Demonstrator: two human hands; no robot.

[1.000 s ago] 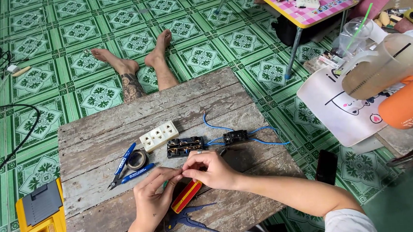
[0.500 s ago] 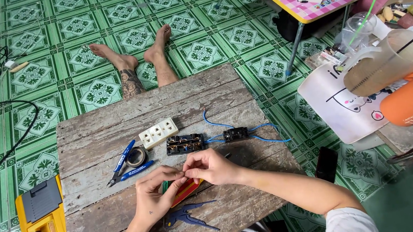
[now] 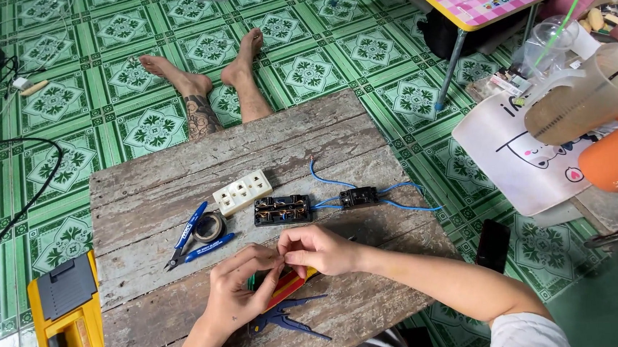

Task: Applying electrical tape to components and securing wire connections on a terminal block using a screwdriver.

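Both hands meet over the near middle of the weathered grey wooden plank table [image 3: 179, 182]. The left hand [image 3: 241, 290] and the right hand [image 3: 321, 249] have their fingertips pinched together on something too small to make out; whether either grips it firmly cannot be told. Just under the hands lies a red-and-yellow handled tool [image 3: 291, 283], partly hidden by the fingers, its handle slanting toward the near left. It looks untouched by the palms, though the right hand's fingers hang right over it.

Against the picture from half a second ago, the hands sit a little closer together and the fingertips now meet; a second ago the right hand lay more over the red handle. The things on the table have not shifted.

Nearer than the hands lie dark blue wire strippers [image 3: 287, 320], flat on the wood. Farther off, in the middle, sits a black open socket base with brass contacts [image 3: 282, 210], joined by thin blue wires [image 3: 397, 196] to a small black connector block [image 3: 358, 197] on its right. A cream-white socket cover plate [image 3: 242, 192] lies tilted just left of the base. Left again are blue-handled side cutters [image 3: 197, 235] around a roll of black tape [image 3: 209, 227]. A yellow tool case [image 3: 65, 321] stands at the near left on the green patterned tile floor [image 3: 96, 36].
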